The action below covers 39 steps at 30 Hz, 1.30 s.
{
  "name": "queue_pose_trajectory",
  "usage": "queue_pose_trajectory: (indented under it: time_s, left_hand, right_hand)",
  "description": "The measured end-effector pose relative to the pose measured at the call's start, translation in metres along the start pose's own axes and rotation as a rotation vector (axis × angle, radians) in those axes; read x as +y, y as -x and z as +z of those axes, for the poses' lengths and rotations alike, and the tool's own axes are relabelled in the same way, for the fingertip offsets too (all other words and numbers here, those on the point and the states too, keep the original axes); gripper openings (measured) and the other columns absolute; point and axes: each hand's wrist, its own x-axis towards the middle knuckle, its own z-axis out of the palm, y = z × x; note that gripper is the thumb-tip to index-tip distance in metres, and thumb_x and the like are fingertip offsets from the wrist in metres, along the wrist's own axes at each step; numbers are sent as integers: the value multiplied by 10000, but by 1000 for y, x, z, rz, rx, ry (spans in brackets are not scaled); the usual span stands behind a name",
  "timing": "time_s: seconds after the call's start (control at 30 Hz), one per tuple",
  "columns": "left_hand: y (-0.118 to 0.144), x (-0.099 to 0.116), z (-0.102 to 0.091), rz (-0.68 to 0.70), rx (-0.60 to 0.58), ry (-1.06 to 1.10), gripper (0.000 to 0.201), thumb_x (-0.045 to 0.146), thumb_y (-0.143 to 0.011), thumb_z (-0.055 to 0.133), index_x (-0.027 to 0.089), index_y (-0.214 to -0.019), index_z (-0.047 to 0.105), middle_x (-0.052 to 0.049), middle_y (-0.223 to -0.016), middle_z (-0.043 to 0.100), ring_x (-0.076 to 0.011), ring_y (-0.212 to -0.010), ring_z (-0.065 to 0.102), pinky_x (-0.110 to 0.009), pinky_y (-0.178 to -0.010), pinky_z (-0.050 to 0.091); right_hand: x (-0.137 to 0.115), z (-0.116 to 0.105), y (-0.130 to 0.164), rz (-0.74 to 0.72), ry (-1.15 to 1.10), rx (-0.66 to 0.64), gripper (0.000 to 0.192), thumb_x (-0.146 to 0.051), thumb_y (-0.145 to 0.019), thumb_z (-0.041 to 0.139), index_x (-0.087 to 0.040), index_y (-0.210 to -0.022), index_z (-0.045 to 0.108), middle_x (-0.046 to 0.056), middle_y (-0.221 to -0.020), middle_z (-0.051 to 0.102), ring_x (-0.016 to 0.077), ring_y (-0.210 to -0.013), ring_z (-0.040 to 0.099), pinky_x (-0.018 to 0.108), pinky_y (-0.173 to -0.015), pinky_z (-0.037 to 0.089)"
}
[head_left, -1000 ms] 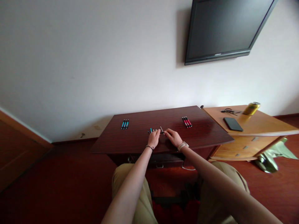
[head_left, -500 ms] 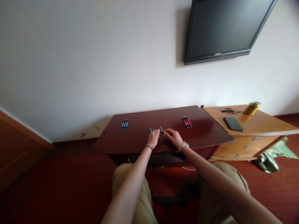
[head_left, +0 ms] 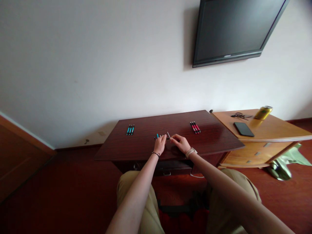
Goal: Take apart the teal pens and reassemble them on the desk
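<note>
Over the middle of the dark table [head_left: 146,149], my left hand [head_left: 160,144] and my right hand [head_left: 179,143] face each other, fingers closed. A short black pen part [head_left: 168,138] spans the small gap between their fingertips, partly covered by them. A thin pale refill [head_left: 169,134] slants just beyond it; whether a finger touches it I cannot tell. Behind my left hand, a blue pen barrel [head_left: 157,135] and other small pen pieces lie partly hidden. Three blue pens [head_left: 130,130] lie side by side at left, and several pink pens [head_left: 195,127] sit at right.
A lighter wooden cabinet [head_left: 275,130] adjoins the table on the right. On it are a black phone [head_left: 243,129], a dark cable [head_left: 240,116] and a yellow can [head_left: 263,112]. A television [head_left: 234,32] hangs on the wall above.
My right fingertips have shifted very slightly left, closer to my left hand. The pens in the side groups have stayed put.
</note>
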Motion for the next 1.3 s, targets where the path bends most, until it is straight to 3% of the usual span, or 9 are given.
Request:
queue_pose_trajectory:
  time_s: [0.2,0.43,0.63,0.8,1.0,1.2,1.3]
  left_hand:
    - [0,0,0,-4,-58,28,588,634,-1041,363,215,-644,473,4,-619,526,-149,-591,468,-310,-620,333]
    - [-1,-4,-1,-25,-72,24,585,620,-1043,359,219,-623,435,12,-590,494,-145,-567,441,-311,-614,319]
    - [-2,-5,-1,-28,-68,16,595,636,-1042,353,220,-624,437,9,-593,494,-146,-570,450,-314,-626,338]
    - [-2,-4,0,-17,-46,15,587,645,-1040,352,221,-644,432,11,-606,480,-151,-596,448,-313,-626,329]
    - [-1,-3,0,-7,-48,14,583,625,-1052,335,218,-648,439,10,-617,498,-147,-594,447,-312,-619,324]
    - [-1,-2,0,-8,-43,0,572,620,-1050,341,220,-655,441,6,-624,503,-149,-599,456,-315,-622,321]
    - [-1,0,-1,-5,-38,-8,569,614,-1050,351,222,-648,439,1,-629,511,-155,-611,464,-320,-631,328]
  right_hand:
    - [1,-1,1,-3,24,14,464,-598,-1018,532,-240,-750,653,11,-698,703,183,-637,594,290,-650,437]
    - [9,1,0,22,-65,-16,387,-604,-970,603,-244,-890,721,19,-766,747,191,-663,643,305,-679,487]
    - [8,3,0,-7,-115,40,331,-554,-873,738,-238,-965,703,31,-877,740,207,-774,662,323,-728,519]
    - [3,2,0,27,-162,26,347,-567,-932,673,-254,-1079,691,41,-951,768,218,-827,702,334,-756,545]
    - [3,2,0,38,-131,-7,342,-569,-996,559,-267,-1115,666,19,-789,752,210,-649,658,340,-657,526]
    - [3,1,-1,-3,-150,42,344,-487,-886,725,-262,-1142,676,53,-1098,758,197,-778,675,342,-747,553]
    - [2,1,-1,15,-153,13,342,-501,-901,710,-261,-1144,684,45,-1056,761,192,-751,665,332,-719,546]
